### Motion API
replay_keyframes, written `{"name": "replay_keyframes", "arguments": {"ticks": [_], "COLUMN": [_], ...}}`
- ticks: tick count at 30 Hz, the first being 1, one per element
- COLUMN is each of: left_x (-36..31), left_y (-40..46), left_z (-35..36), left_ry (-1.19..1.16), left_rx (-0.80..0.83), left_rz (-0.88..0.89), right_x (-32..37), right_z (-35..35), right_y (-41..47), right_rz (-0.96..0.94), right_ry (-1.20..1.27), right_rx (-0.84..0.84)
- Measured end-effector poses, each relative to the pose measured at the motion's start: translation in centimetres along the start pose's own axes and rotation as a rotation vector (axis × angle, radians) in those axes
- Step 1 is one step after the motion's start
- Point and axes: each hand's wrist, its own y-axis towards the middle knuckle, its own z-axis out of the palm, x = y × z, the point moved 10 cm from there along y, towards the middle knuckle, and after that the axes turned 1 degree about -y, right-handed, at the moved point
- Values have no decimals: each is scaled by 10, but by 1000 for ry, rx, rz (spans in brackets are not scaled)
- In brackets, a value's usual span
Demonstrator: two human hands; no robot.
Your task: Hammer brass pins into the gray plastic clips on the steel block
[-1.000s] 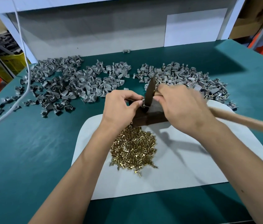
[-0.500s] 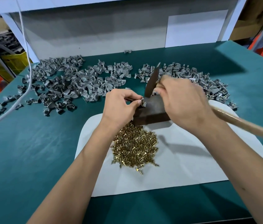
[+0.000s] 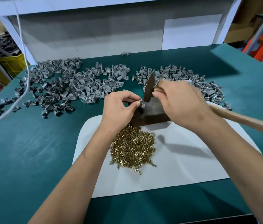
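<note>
My hammer (image 3: 149, 88) is dropping back toward the steel block (image 3: 153, 113); my left hand (image 3: 119, 109) is pinching a clip (image 3: 142, 104), my right hand (image 3: 179, 101) gripping the handle, heaps of clips (image 3: 72, 84) and brass pins (image 3: 132, 151) remaining.

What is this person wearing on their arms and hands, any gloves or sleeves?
Nothing that shows. The left hand and right hand are bare: no gloves, rings or watch. Both forearms are uncovered up to the picture's edge, so no sleeve is in view.
</note>
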Motion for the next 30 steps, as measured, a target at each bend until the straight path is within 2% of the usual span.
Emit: {"name": "replay_keyframes", "arguments": {"ticks": [2, 4, 10, 12, 15, 16, 19, 21, 23, 25, 26, 30], "left_x": [-2, -2, 17, 18, 19, 19, 19, 19, 20, 20, 21, 21], "left_y": [-2, -2, -4, -4, -3, -3, -3, -3, -3, -2, -2, -3], "left_z": [7, 14, 22, 22, 22, 22, 22, 21, 21, 21, 21, 22], "left_ry": [-59, -63, -153, -188, -200, -201, -204, -196, -192, -185, -184, -191], "left_rx": [11, 32, 106, 104, 99, 101, 99, 93, 96, 97, 96, 96], "left_rz": [10, -1, -153, -181, -208, -208, -220, -223, -222, -215, -213, -222], "right_x": [-4, -12, -27, -23, -14, -10, -2, -5, -9, -13, -12, -12], "right_z": [-14, -18, 9, 0, -25, -25, 14, 15, -4, -24, -23, 26], "right_y": [-5, -8, -10, -5, -5, -4, -3, -1, 5, 6, 6, 2], "right_rz": [12, 45, 137, 88, 35, 28, 25, 17, 3, 17, 21, 59], "right_ry": [123, 146, -18, -4, 90, 71, -26, -83, -95, 6, 26, -86], "right_rx": [-102, -127, 121, 45, -186, -194, 75, 145, 45, -159, -180, 159]}}
